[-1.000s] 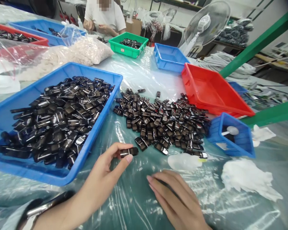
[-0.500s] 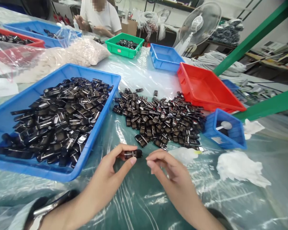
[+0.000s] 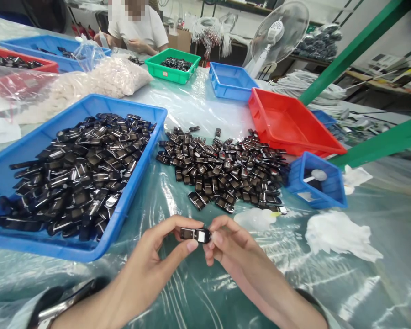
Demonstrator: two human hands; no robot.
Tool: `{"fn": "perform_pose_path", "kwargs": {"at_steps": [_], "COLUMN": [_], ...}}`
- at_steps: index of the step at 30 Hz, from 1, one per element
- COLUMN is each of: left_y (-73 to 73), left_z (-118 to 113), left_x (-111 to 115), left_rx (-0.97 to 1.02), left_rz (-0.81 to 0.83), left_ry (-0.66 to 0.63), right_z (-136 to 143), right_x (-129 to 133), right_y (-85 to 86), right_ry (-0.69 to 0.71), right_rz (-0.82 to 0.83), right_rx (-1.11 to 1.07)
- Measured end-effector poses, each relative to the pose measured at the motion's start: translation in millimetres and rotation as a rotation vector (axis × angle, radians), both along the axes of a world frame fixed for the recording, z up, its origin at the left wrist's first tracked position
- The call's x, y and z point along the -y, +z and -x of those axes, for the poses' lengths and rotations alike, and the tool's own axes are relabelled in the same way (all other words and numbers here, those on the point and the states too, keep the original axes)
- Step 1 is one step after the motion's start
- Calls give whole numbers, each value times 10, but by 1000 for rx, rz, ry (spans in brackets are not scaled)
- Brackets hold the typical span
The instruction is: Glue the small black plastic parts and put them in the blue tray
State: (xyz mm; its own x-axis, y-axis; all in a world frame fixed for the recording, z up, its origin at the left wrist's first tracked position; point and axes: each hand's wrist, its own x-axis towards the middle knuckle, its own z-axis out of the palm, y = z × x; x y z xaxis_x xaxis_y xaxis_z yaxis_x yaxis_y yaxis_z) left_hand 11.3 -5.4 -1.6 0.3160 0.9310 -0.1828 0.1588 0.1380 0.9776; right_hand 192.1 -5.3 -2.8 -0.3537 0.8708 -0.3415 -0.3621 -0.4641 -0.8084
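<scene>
A small glossy black piece (image 3: 194, 234), oblong with a brownish panel and a bright band, lies level between both hands just above the table. My left hand (image 3: 162, 244) pinches it by the far and near sides with thumb and index finger. The fingertips of my right hand (image 3: 228, 240) close at its rounded right end; a tiny pale spot shows there, too small to identify. Beyond the hands spreads a loose pile of similar black pieces (image 3: 222, 169). More of them fill a large blue tray (image 3: 137, 192) on the left.
On the right stand a red tray (image 3: 287, 119) and a small blue bin (image 3: 329, 194) holding a scoop-like item. Crumpled white tissue (image 3: 339, 235) lies nearby. Farther back are a green tray (image 3: 154, 71), a blue tray (image 3: 231, 89), a bag of pale bits (image 3: 123, 75) and another person (image 3: 137, 29).
My right hand has moved left and its fingertips now meet the black piece. The piece has come slightly nearer and its bright end faces up more.
</scene>
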Motion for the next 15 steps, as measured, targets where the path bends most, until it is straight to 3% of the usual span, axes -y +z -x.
{"fn": "perform_pose_path", "kwargs": {"at_steps": [7, 11, 13, 15], "left_y": [-5, 53, 148, 270], "left_z": [-10, 14, 103, 237], "left_x": [43, 92, 78, 18], "left_rx": [-4, -81, -217, -478], "left_rz": [-145, -325, -538, -787], "left_ry": [-3, -39, 9, 229], "right_z": [40, 21, -29, -117], "right_x": [14, 28, 92, 192], "right_y": [-66, -36, 6, 58], "right_ry": [59, 119, 89, -36], "right_rz": [83, 64, -75, -446], "right_rx": [-81, -57, 19, 256]}}
